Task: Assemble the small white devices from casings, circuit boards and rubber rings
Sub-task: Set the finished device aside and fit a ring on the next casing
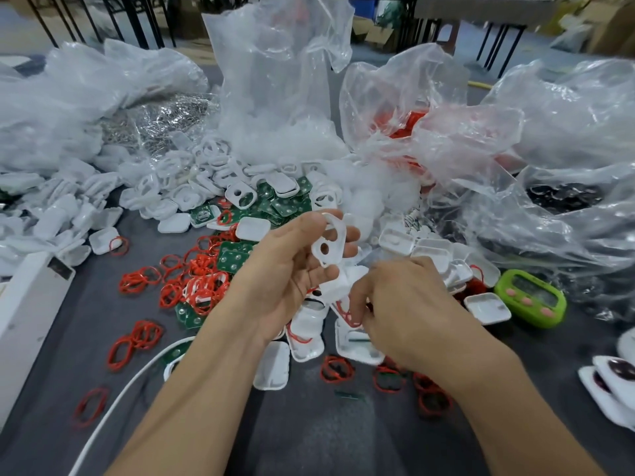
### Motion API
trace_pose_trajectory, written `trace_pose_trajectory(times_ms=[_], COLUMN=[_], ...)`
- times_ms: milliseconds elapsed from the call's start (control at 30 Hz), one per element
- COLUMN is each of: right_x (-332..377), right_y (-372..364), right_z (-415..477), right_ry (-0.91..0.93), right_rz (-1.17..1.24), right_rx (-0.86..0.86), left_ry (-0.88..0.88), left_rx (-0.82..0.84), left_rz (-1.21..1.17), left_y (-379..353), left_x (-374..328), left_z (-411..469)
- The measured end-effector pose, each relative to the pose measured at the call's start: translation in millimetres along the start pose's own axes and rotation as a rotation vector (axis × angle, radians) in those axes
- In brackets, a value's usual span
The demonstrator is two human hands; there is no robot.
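At L hand (288,269): white casing (330,242)

White casing front (328,243), two holes, held upright in the left grip (288,269) at centre. Second casing (343,283), at 5 o'clock of it, pinched by the right grip (405,304). Green circuit boards (285,201) heaped at 12 o'clock, loose casing shells (192,187) at 10 o'clock, red rubber rings (196,283) at 9 o'clock.

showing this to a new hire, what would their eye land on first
The two hands at centre: the left hand holds up a white casing, the right hand curled over parts just below. Red rubber rings litter the grey table left of them, and a bright green timer sits at right.
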State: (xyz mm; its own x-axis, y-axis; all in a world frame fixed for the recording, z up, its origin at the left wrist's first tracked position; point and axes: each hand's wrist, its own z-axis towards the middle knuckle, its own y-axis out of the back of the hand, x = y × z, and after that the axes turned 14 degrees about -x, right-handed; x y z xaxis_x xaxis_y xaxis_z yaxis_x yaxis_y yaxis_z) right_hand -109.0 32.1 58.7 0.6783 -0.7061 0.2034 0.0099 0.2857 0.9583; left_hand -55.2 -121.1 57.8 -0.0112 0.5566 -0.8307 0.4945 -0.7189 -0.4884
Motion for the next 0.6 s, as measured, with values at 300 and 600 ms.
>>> trace_pose_trajectory(times_ms=[300,600], right_x=[-15,-30], right_y=[6,-1], right_z=[-4,0], right_ry=[-0.205,-0.327], right_rz=[0.517,0.728], right_rx=[-0.083,-0.166], left_ry=[-0.006,0.002], left_rx=[0.018,0.009], left_rz=[0.027,0.002], left_y=[-2,-3], left_x=[2,3], left_z=[0,2])
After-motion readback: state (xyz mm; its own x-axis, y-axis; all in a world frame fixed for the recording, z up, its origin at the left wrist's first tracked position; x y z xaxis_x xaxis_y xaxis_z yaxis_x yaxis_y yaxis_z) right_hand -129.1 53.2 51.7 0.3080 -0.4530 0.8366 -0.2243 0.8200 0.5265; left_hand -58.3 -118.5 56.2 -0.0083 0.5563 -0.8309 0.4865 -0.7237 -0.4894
